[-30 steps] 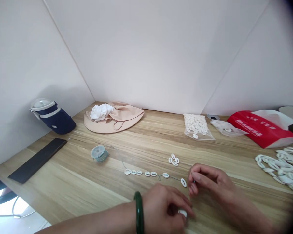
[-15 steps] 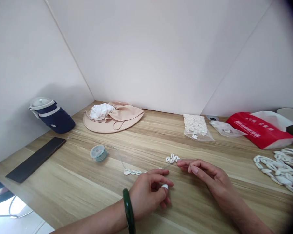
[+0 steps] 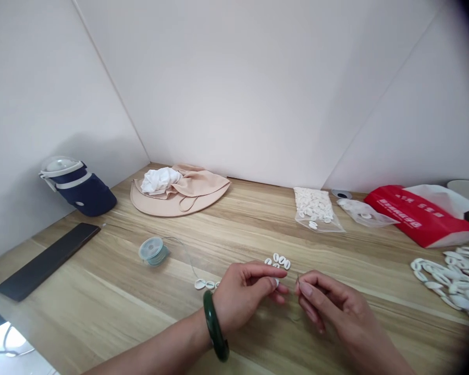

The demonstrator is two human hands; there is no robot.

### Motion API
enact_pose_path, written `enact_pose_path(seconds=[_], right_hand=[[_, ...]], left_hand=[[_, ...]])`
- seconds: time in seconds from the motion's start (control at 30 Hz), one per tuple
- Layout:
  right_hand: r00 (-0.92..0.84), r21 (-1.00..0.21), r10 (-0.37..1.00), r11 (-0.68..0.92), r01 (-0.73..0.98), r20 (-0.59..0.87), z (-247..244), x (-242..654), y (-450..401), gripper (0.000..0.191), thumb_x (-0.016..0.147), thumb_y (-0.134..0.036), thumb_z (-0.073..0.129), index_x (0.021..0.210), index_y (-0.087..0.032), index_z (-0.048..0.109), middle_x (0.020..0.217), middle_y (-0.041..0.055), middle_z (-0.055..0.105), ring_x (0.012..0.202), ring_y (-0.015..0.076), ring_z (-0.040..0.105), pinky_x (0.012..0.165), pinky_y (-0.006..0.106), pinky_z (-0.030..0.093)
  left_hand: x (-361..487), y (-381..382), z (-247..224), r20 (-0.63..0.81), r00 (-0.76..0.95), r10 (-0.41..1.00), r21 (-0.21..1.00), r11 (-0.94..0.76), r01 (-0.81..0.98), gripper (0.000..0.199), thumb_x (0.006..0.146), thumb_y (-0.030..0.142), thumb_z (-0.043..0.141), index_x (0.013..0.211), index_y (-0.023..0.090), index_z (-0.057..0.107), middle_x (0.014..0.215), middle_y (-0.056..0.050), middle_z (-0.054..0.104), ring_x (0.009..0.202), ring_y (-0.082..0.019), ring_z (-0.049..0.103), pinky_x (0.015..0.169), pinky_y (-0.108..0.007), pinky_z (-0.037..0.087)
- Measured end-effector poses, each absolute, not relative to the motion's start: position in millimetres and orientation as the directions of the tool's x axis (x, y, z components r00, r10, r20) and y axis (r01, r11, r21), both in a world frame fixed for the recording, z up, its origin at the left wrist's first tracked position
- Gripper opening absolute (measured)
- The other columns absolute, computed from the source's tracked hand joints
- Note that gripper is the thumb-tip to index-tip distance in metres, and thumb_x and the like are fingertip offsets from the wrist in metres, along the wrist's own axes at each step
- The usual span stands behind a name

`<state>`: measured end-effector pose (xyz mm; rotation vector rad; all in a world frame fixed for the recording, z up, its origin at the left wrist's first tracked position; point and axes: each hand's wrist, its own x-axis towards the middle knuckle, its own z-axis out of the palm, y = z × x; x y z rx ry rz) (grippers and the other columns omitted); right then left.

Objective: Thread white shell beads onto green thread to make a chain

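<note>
Shell (image 3: 275,283) shows white at the thumb tip of the left hand (image 3: 242,294), pinched between thumb and fingers above a wood-grain table (image 3: 140,323), as seen in the head view. A dark green bracelet (image 3: 216,328) circles the left wrist. Near it, the right hand (image 3: 332,307) presses thumb and forefinger together on what looks like the end of a thin cord (image 3: 298,277), its other fingers curled below. The fingertips of the two hands face each other, close but apart.

A row of shells (image 3: 200,284) lies on the table to the left, its near part hidden by the left hand; more cord curves from its far end to a spool (image 3: 153,251). Just beyond the fingers sits a cluster of loose shells (image 3: 282,260), partly covered by the left hand.

Toward the white wall (image 3: 238,78) rest a pale pink hat (image 3: 205,182) with white cloth (image 3: 160,180) on it, a clear bag (image 3: 313,205) full of shells, a smaller bag (image 3: 365,213) and a red packet (image 3: 418,213). Strings of shells (image 3: 449,278) heap at far right. A blue flask (image 3: 88,194) and a dark flat strip (image 3: 49,260) occupy the left side
</note>
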<state>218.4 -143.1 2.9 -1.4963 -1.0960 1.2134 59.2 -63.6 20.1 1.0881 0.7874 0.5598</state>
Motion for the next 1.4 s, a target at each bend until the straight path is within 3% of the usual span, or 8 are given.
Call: enact_pose_path(seconds=[0.13, 0.2, 0.4, 0.53, 0.73, 0.9, 1.13, 1.4], right_hand=[[0.157, -0.960, 0.967, -0.225, 0.164, -0.200, -3.1, 216.1, -141.4, 0.034, 0.083, -0.048, 0.051, 0.067, -0.018, 0.055, 0.050, -0.0058, 0.038, 0.046, 0.0085, 0.032, 0.045, 0.022, 0.026], [0.177, -0.953, 0.964, -0.233, 0.194, -0.200, -3.3, 213.0, -140.9, 0.031, 0.082, -0.046, 0.053, 0.065, -0.019, 0.054, 0.051, -0.0058, 0.038, 0.048, 0.0090, 0.033, 0.047, 0.022, 0.028], [0.153, -0.919, 0.963, -0.258, 0.299, -0.221, -1.4, 205.0, -141.7, 0.027, 0.078, -0.043, 0.054, 0.063, -0.021, 0.055, 0.051, -0.0045, 0.040, 0.049, 0.0117, 0.039, 0.048, 0.022, 0.032], [0.193, -0.925, 0.951, -0.285, 0.252, -0.240, -4.1, 199.7, -144.1, 0.029, 0.079, -0.046, 0.053, 0.062, -0.023, 0.056, 0.049, -0.0043, 0.040, 0.048, 0.0122, 0.040, 0.048, 0.023, 0.032], [0.075, -0.914, 0.927, -0.374, 0.154, -0.367, -2.4, 202.0, -140.5, 0.028, 0.077, -0.051, 0.056, 0.070, -0.024, 0.059, 0.048, -0.0034, 0.051, 0.047, 0.0127, 0.047, 0.047, 0.023, 0.038], [0.199, -0.914, 0.915, -0.381, 0.138, -0.351, 1.7, 204.6, -139.3, 0.028, 0.071, -0.050, 0.063, 0.074, -0.022, 0.062, 0.057, -0.0020, 0.061, 0.051, 0.0135, 0.054, 0.047, 0.021, 0.042], [0.342, -0.919, 0.908, -0.326, 0.219, -0.241, -5.3, 210.6, -139.4, 0.029, 0.072, -0.050, 0.062, 0.078, -0.021, 0.064, 0.067, 0.0014, 0.065, 0.061, 0.0159, 0.058, 0.053, 0.022, 0.046], [0.288, -0.933, 0.951, -0.204, 0.296, -0.117, -7.9, 205.0, -142.4, 0.017, 0.074, -0.040, 0.063, 0.074, -0.024, 0.067, 0.072, 0.0025, 0.068, 0.068, 0.0189, 0.062, 0.055, 0.022, 0.048]], left_hand=[[58.6, -61.7, 12.2, -0.305, 0.621, 0.722, 0.907, 0.419, -0.042, 0.026, 0.075, 0.025, 0.064, 0.095, 0.011, 0.072, 0.084, -0.010, 0.073, 0.080, -0.020, 0.067, 0.084, -0.034, 0.049], [55.8, -61.0, 9.4, -0.292, 0.633, 0.717, 0.902, 0.427, -0.067, 0.027, 0.076, 0.027, 0.065, 0.095, 0.010, 0.072, 0.091, -0.012, 0.072, 0.085, -0.021, 0.066, 0.086, -0.035, 0.049], [51.1, -61.2, 4.7, -0.164, 0.647, 0.744, 0.954, 0.286, -0.086, 0.024, 0.071, 0.024, 0.071, 0.092, 0.013, 0.073, 0.099, -0.011, 0.068, 0.089, -0.021, 0.064, 0.084, -0.032, 0.049], [51.4, -63.0, 2.3, -0.162, 0.629, 0.760, 0.955, 0.282, -0.095, 0.016, 0.070, 0.022, 0.072, 0.082, 0.012, 0.073, 0.094, -0.010, 0.068, 0.084, -0.020, 0.064, 0.078, -0.029, 0.051], [52.7, -62.2, 2.9, -0.217, 0.584, 0.782, 0.948, 0.312, -0.065, 0.013, 0.071, 0.024, 0.071, 0.071, 0.011, 0.070, 0.087, -0.009, 0.070, 0.076, -0.017, 0.063, 0.071, -0.025, 0.051], [53.1, -61.8, 1.5, -0.224, 0.563, 0.796, 0.944, 0.322, -0.079, 0.014, 0.071, 0.024, 0.071, 0.071, 0.010, 0.070, 0.093, -0.010, 0.070, 0.077, -0.017, 0.066, 0.070, -0.025, 0.051], [54.8, -61.7, 4.0, -0.312, 0.617, 0.723, 0.832, 0.521, -0.190, 0.030, 0.074, 0.019, 0.067, 0.103, 0.010, 0.067, 0.106, -0.013, 0.069, 0.100, -0.024, 0.064, 0.090, -0.035, 0.049], [53.5, -65.6, -0.6, -0.239, 0.655, 0.717, 0.828, 0.503, -0.249, 0.052, 0.071, 0.018, 0.073, 0.121, 0.019, 0.058, 0.118, -0.012, 0.064, 0.109, -0.025, 0.060, 0.096, -0.039, 0.045]])
